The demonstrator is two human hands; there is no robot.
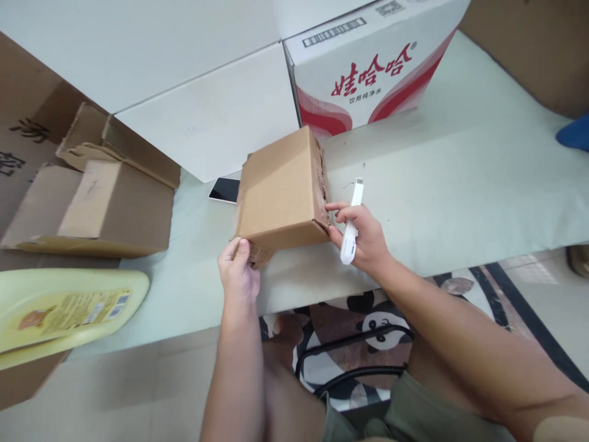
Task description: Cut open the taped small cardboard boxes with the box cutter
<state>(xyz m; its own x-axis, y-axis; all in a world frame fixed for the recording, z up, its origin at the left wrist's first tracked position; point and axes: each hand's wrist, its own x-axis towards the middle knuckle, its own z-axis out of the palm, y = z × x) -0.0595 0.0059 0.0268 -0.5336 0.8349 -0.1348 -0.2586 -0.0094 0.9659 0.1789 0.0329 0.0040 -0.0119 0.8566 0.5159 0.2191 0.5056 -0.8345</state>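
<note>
A brown cardboard box (pixel 278 184) lies on the pale green tabletop, its right end showing torn, rough edges. At its near left corner my left hand (pixel 239 265) pinches a cardboard flap (pixel 261 255) between thumb and fingers. My right hand (pixel 364 236) is closed around a white box cutter (pixel 350 236), whose tip points away from me. Two fingers of that hand reach to the box's right end, and the cutter stays apart from the cardboard. Part of the flap is hidden under the box.
A phone (pixel 224 189) lies partly behind the box. White cartons (pixel 216 110), one with red print (pixel 368 80), stand along the back. Open brown boxes (pixel 133 209) and a yellow bottle (pixel 73 310) are at left. A blue object (pixel 575 132) shows at the right edge.
</note>
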